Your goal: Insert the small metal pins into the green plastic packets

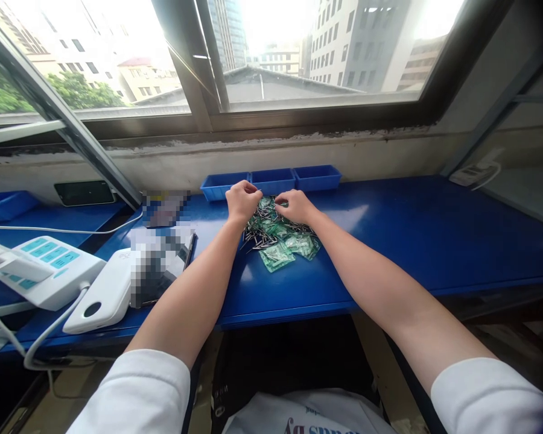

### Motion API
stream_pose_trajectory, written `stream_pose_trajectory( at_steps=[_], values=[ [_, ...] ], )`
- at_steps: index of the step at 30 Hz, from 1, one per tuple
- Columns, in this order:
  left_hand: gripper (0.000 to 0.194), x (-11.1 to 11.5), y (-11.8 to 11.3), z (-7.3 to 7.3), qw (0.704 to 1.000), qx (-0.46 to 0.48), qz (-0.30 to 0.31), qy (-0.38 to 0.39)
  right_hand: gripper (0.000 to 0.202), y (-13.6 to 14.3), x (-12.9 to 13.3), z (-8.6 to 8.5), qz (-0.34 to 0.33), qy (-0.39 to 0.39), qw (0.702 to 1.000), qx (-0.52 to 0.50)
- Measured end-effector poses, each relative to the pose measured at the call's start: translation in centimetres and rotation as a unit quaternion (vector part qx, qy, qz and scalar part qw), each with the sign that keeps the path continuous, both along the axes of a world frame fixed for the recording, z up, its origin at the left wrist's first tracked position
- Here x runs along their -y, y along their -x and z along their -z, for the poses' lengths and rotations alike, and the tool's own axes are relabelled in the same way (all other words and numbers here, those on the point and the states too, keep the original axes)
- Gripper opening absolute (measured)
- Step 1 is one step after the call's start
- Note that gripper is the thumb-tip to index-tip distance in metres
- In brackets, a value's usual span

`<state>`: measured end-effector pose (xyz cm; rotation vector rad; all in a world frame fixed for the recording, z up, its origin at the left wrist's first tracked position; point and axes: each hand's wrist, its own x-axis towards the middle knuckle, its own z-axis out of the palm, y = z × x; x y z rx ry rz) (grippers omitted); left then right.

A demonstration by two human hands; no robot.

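Head view, left hand (243, 202): at the pile's far left edge, just near of the blue bins (217, 192); thumb and fingers drawn together, anything pinched too small to tell;
Right hand (295, 207): at the far right of the pile; fingers curled toward the thumb, grasping or not impossible to tell;
Green plastic packets (277, 258): on the blue tabletop (389, 241), nearest ones near of both hands; probably light, soft and slippery, best taken by a corner; roughly square, without clear long axis;
Slim metal pins (263, 240): heaped among the packets; likely stiff, hard, best pinched mid-shank; long axes crossing, pointing many ways
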<state>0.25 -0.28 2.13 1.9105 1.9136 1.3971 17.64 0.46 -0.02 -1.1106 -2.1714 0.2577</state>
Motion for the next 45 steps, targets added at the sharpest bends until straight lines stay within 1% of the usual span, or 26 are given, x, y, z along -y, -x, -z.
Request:
stream_pose_trajectory(
  at_steps=[5,9,13,19,24,27,30,33,36,41,45],
  values=[
    [0.018,-1.9,-0.3,-0.2,0.995,-0.088,-0.033,0.026,0.022,0.2,0.0,0.2,-0.015,-0.009,0.999,0.034],
    [0.024,-3.6,-0.7,-0.2,0.984,-0.161,-0.065,0.034,0.022,0.2,0.0,0.2,-0.015,-0.006,0.998,0.053],
    [0.03,-4.6,-1.1,0.1,0.972,-0.209,-0.098,0.05,0.021,0.3,0.0,0.0,-0.013,-0.002,0.998,0.066],
    [0.037,-4.9,-1.5,0.1,0.965,-0.23,-0.101,0.078,0.021,0.4,0.0,0.1,-0.015,-0.011,0.997,0.068],
    [0.036,-5.0,-1.5,0.0,0.965,-0.233,-0.098,0.077,0.02,0.5,0.0,0.1,-0.014,-0.008,0.997,0.072],
    [0.034,-5.0,-1.5,0.0,0.969,-0.221,-0.084,0.075,0.02,0.5,0.1,0.0,-0.016,-0.014,0.997,0.073],
    [0.033,-4.4,-1.5,0.0,0.976,-0.199,-0.06,0.062,0.02,0.5,0.2,-0.1,-0.017,-0.013,0.997,0.073],
    [0.034,-3.4,-1.5,0.1,0.981,-0.187,-0.043,0.043,0.02,0.5,0.2,-0.1,-0.017,-0.011,0.997,0.076],
    [0.037,-2.1,-1.4,0.0,0.979,-0.197,-0.002,0.046,0.021,0.4,0.1,-0.1,-0.017,-0.01,0.996,0.082],
    [0.053,0.8,-0.7,0.2,0.961,-0.244,0.079,0.101,0.023,0.4,-0.1,0.2,-0.012,-0.001,0.997,0.079],
    [0.072,4.0,-0.1,0.5,0.937,-0.283,0.107,0.172,0.023,0.4,0.0,0.1,-0.006,-0.011,0.997,0.07]
  ],
)
